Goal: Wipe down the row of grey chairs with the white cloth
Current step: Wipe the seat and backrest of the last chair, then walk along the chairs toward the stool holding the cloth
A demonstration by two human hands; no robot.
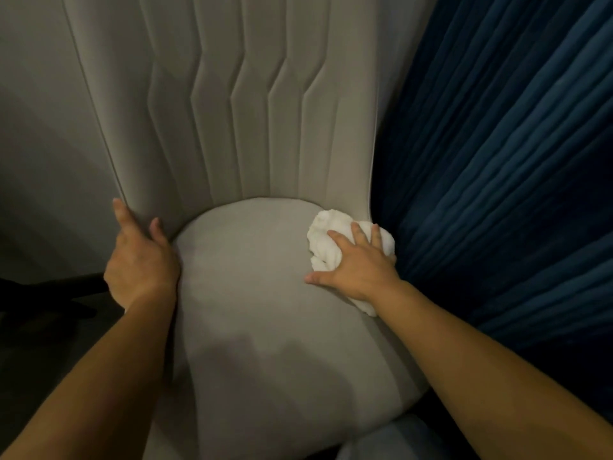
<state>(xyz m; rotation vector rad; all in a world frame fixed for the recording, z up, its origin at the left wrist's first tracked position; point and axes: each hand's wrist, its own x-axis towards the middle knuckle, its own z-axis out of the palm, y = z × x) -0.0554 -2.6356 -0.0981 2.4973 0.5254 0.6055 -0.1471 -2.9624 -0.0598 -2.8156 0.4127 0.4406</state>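
Right hand presses the white cloth on the seat of a grey chair.

The right hand (356,265) lies flat with its fingers spread on the bunched white cloth (335,239), pushing it against the right rear part of the seat cushion (265,293), near the backrest. The left hand (139,257) is open too; its fingers rest against the left edge of the grey chair (232,111), where backrest and seat meet. A dark blue pleated curtain (497,161) hangs just beside the chair on the right.
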